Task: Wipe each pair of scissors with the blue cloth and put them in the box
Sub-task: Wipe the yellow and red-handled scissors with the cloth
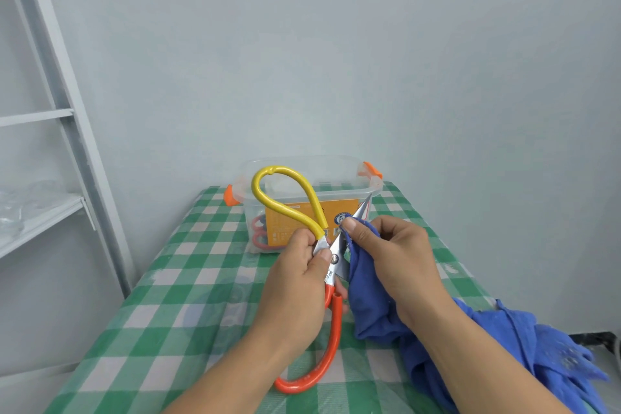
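Note:
My left hand (299, 276) grips a large pair of scissors (336, 262) near its pivot, above the table. One handle loop is yellow and points up, the other is orange and hangs down toward me. My right hand (393, 252) holds the blue cloth (369, 299) pinched against the blades, whose tip pokes out beyond the cloth toward the box. The rest of the cloth trails off to the lower right. The clear plastic box (342, 178) with orange latches stands at the far end of the table; red-handled scissors (258, 232) show through its wall.
The table (188, 296) wears a green-and-white checked cover under clear plastic. A grey metal shelf frame (67, 151) stands to the left, with crumpled clear plastic on one shelf. A plain wall rises right behind the box.

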A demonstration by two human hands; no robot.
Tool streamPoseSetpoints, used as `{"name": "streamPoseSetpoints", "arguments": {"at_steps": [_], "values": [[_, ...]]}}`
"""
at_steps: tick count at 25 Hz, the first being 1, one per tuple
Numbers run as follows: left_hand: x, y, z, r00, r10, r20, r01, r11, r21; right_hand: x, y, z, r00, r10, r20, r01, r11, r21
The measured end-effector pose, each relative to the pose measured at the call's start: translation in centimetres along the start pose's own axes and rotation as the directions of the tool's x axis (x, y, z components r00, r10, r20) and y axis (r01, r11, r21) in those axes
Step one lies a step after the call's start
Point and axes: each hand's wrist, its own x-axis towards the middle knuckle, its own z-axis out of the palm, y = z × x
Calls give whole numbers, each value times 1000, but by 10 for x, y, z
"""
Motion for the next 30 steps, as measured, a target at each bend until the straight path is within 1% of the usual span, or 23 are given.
{"name": "streamPoseSetpoints", "arguments": {"at_steps": [4, 7, 8, 9, 11, 12, 14, 16, 18, 21, 24, 28, 30], "values": [[-3, 3, 0, 1000, -14, -2, 14, 997, -69, 0, -1, -2, 1000, -17, -21, 18, 998, 55], [-2, 3, -1, 999, -33, 1, 33, 995, -98, 0, -6, -9, 996, -61, -67, 66, 994, 85], [-1, 2, -3, 1000, -28, 6, 28, 995, -91, -1, -7, -10, 996, -76, -53, 80, 994, 71], [0, 2, -3, 1000, -18, 15, 19, 997, -80, -3, -8, -10, 997, -80, -10, 80, 995, 62], [-1, 1, -4, 999, -16, 31, 18, 996, -86, -7, -6, -6, 992, -55, 115, 51, 998, 42], [-1, 1, -3, 999, -23, 38, 27, 995, -96, -8, -5, -4, 988, -34, 151, 33, 999, 3], [-2, 0, -2, 998, -37, 53, 42, 994, -97, -7, 0, -1, 989, 10, 151, 1, 998, -70], [-2, -2, -2, 997, -49, 54, 52, 997, -62, -7, 3, 2, 987, 38, 155, -29, 998, -63], [-1, -3, -2, 997, -51, 50, 54, 997, -47, -7, 2, 3, 987, 33, 158, -26, 999, -47], [0, -1, 0, 997, -19, 73, 23, 998, -53, -5, 1, -1, 997, -16, 73, 20, 998, -59], [-1, 0, 3, 995, -2, 105, 4, 1000, -23, 0, 1, -8, 999, -52, -14, 52, 998, -37], [-3, 1, 3, 996, 9, 93, -5, 999, -36, 1, -2, -8, 996, -70, -46, 70, 997, -19], [-5, 3, 2, 997, 22, 78, -17, 998, -64, -1, -5, -8, 990, -126, -57, 127, 992, 5]]}}
